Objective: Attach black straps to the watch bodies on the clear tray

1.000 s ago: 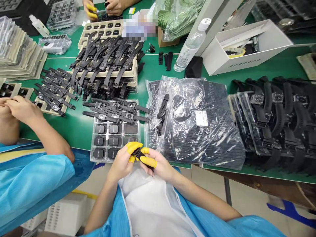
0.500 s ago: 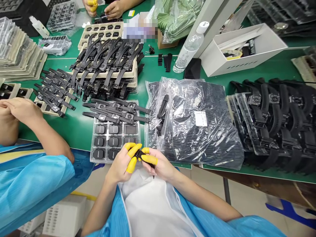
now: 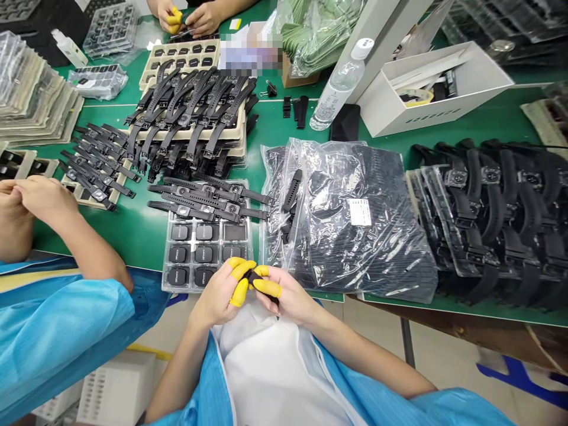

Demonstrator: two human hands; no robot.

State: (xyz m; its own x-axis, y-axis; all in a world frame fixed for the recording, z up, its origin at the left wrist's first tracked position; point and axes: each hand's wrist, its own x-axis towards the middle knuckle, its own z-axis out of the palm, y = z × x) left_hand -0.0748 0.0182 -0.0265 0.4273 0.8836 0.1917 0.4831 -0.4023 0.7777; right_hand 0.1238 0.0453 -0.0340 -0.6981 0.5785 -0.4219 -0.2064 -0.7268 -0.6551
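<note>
Yellow finger covers show on both of my hands, which meet just past the table's front edge. My left hand (image 3: pixel 225 289) pinches one end of a small black watch part (image 3: pixel 252 277). Around its other side my right hand (image 3: pixel 284 293) is closed, and the fingers hide much of the part. Behind my left hand lies a clear tray (image 3: pixel 165 260) with square black watch bodies (image 3: pixel 204 254) in its compartments. Watches with black straps (image 3: pixel 206 198) lie across the tray's far half. A clear bag of black straps (image 3: pixel 368 248) lies to the right of my hands.
Stacked trays of watches (image 3: pixel 186 118) stand behind, with more watches (image 3: pixel 492 207) at the right. A water bottle (image 3: pixel 339 89) and a white box (image 3: pixel 435 100) are at the back. A co-worker's hands (image 3: pixel 48 198) are at the left; another person's hands (image 3: pixel 202 21) are across the table.
My fingers have shifted slightly around the black part, which shows a little less below my right hand. Across the table, the other person's yellow-covered hand has moved slightly.
</note>
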